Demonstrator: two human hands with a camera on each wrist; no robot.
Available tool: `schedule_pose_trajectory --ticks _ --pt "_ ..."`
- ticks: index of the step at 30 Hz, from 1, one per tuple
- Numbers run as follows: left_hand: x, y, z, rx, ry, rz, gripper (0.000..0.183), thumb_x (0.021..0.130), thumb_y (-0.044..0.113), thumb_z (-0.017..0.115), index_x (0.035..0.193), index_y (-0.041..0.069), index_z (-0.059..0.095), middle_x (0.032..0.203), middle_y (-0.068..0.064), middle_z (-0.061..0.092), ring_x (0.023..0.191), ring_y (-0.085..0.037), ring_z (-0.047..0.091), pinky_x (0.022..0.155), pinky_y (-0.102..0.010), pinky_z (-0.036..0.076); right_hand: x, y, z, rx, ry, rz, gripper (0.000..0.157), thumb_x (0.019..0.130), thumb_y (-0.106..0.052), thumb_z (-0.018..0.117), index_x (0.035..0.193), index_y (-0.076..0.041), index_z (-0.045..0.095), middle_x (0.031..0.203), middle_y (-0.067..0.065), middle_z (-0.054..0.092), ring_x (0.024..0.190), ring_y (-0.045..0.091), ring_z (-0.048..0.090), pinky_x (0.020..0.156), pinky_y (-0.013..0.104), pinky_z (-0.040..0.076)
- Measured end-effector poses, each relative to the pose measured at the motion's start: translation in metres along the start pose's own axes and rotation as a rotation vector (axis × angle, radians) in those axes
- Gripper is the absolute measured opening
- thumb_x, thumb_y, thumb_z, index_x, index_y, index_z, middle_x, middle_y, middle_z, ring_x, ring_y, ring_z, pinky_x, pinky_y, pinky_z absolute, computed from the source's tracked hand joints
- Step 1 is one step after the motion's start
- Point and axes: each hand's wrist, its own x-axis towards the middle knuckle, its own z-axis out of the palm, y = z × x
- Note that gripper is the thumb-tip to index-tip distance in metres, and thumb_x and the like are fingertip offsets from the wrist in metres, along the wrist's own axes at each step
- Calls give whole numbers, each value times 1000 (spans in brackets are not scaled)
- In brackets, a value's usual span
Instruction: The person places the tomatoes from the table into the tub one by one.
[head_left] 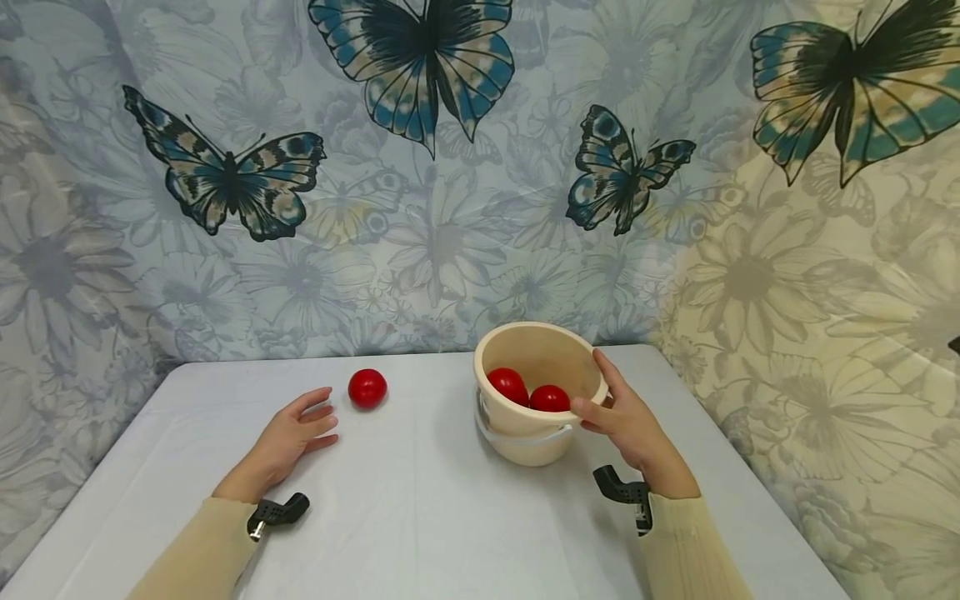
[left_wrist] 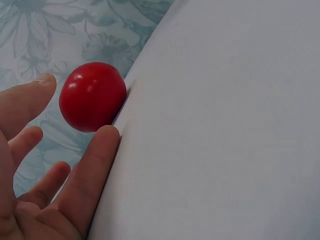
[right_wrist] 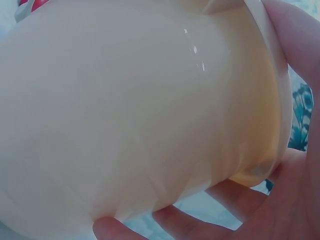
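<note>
A cream bucket (head_left: 528,446) stands on the right half of the table, its white handle (head_left: 517,435) hanging down in front. Two red tomatoes (head_left: 507,386) lie inside it. My right hand (head_left: 633,425) grips the bucket's right side at the rim; in the right wrist view its fingers lie along the outer wall (right_wrist: 140,115), with the thumb at the rim. A third tomato (head_left: 367,389) rests on the table near the back edge. To its left is my left hand (head_left: 292,433), fingers spread and holding nothing. The left wrist view shows the fingertips close to that tomato (left_wrist: 93,97).
A white cloth covers the table (head_left: 420,517). Behind it hangs a floral curtain (head_left: 442,250) with butterflies, very near the back edge. Black wrist mounts (head_left: 277,510) sit on both forearms.
</note>
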Motion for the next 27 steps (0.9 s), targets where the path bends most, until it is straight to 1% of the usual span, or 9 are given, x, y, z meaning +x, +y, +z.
schedule_pose_trajectory --ticks 5,9,13,16,20,27 --pt "18 -1 10 -14 5 8 74 95 -1 65 155 -4 21 160 -24 16 143 -41 22 93 -44 54 0 0 -1 -2 3 -1 99 93 -27 73 162 -22 3 164 17 6 137 48 34 95 60 47" --pt "29 1 16 -17 9 9 73 95 -3 63 156 -2 22 161 -22 14 144 -41 20 94 -46 52 0 -1 -1 3 2 -2 97 93 -24 73 162 -22 4 164 17 6 137 48 34 95 60 47" --pt "35 3 20 -17 14 -3 76 95 -3 65 157 0 22 161 -22 13 145 -40 20 95 -49 51 0 -1 0 1 3 4 97 93 -23 73 162 -22 4 163 17 8 137 48 34 94 59 48" --pt "38 4 22 -6 9 -10 76 94 -3 65 157 0 21 162 -22 12 145 -40 20 95 -51 50 -1 -1 0 -2 6 8 99 92 -26 74 162 -22 4 163 17 8 137 48 35 94 59 48" --pt "43 4 25 1 -6 -20 77 94 -2 66 157 2 21 161 -23 13 145 -41 20 95 -51 50 -2 -1 -1 -1 9 13 99 92 -27 74 162 -22 4 163 17 8 136 48 35 94 59 48" --pt "53 3 35 9 2 -40 77 94 1 68 157 6 25 159 -20 19 136 -43 33 91 -45 54 0 0 -1 -4 5 0 99 91 -26 75 162 -23 5 163 17 9 136 48 36 94 59 48"
